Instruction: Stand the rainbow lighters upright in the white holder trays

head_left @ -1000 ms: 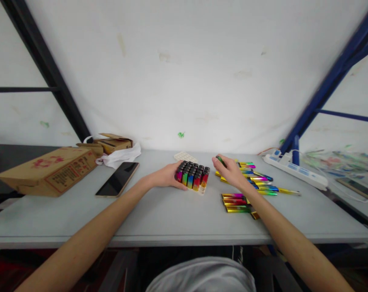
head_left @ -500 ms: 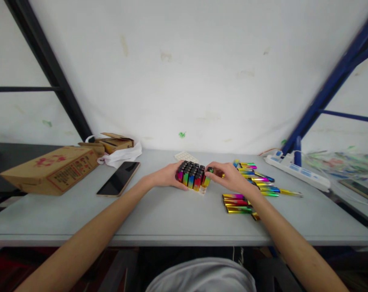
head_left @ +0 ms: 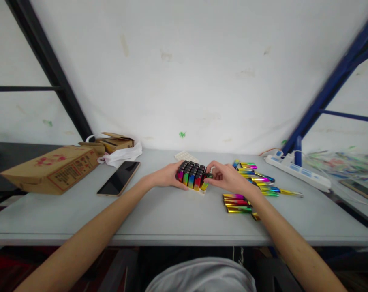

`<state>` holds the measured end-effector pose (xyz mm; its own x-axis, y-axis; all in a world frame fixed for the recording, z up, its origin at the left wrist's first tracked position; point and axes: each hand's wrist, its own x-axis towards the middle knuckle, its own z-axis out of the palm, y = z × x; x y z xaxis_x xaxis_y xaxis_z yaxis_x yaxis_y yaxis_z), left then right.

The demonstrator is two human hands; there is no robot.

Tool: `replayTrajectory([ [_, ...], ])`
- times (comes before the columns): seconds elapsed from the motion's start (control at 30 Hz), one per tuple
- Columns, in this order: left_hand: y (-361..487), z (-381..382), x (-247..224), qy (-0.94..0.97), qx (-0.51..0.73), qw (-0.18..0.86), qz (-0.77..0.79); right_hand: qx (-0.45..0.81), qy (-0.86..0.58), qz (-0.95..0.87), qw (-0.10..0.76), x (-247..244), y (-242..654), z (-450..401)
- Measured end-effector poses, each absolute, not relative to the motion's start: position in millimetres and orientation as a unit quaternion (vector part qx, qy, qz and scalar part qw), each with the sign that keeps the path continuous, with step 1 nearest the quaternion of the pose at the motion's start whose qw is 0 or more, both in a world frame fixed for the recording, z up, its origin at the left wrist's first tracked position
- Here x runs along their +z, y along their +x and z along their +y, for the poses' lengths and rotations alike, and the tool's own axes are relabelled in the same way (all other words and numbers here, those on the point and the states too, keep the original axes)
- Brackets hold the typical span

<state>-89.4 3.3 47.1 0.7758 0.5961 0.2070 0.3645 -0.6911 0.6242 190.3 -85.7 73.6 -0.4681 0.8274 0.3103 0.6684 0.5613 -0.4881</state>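
Note:
Several shiny rainbow-coloured lighters (head_left: pixel 190 177) with black tops stand upright in tight rows on a pale tray (head_left: pixel 202 192), of which only the front right edge shows. My left hand (head_left: pixel 170 175) is closed around the left side of this block, the thumb along the front. At the right end of the rows, my right hand (head_left: pixel 222 176) pinches a yellow-green lighter (head_left: pixel 205 185) near its dark top. That lighter leans to the right, against the rows. Its lower end is by the tray; whether it sits in a slot I cannot tell.
Loose lighters (head_left: pixel 237 203) lie in groups on the right, partly under my right forearm. A white perforated tray (head_left: pixel 186 156) lies behind the block. Left are a phone (head_left: pixel 118 178), a white bag (head_left: pixel 123 155) and cardboard boxes (head_left: pixel 56 168). A power strip (head_left: pixel 298 170) is at the right.
The lighter in my right hand has tipped from nearly upright to leaning right, and its lower end has moved in against the rows. My left hand has stayed in place.

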Motion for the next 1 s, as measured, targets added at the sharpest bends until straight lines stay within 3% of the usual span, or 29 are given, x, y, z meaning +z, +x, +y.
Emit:
replayTrajectory([
  [0.37, -89, 2, 49, 0.897, 0.195, 0.287, 0.273, 0.195, -0.436, -0.829, 0.291, 73, 188, -84],
  [0.5, -90, 3, 48, 0.899, 0.196, 0.282, 0.271, 0.060, -0.504, -0.794, 0.333, 81, 214, -73],
  [0.63, -91, 4, 46, 0.898, 0.194, 0.283, 0.276, -0.043, -0.568, -0.783, 0.251, 80, 256, -59],
  [0.77, -91, 5, 45, 0.897, 0.195, 0.285, 0.275, 0.034, -0.599, -0.785, 0.158, 71, 282, -53],
  [1.0, -91, 1, 50, 0.898, 0.188, 0.276, 0.286, 0.091, -0.591, -0.795, 0.104, 66, 274, -54],
])
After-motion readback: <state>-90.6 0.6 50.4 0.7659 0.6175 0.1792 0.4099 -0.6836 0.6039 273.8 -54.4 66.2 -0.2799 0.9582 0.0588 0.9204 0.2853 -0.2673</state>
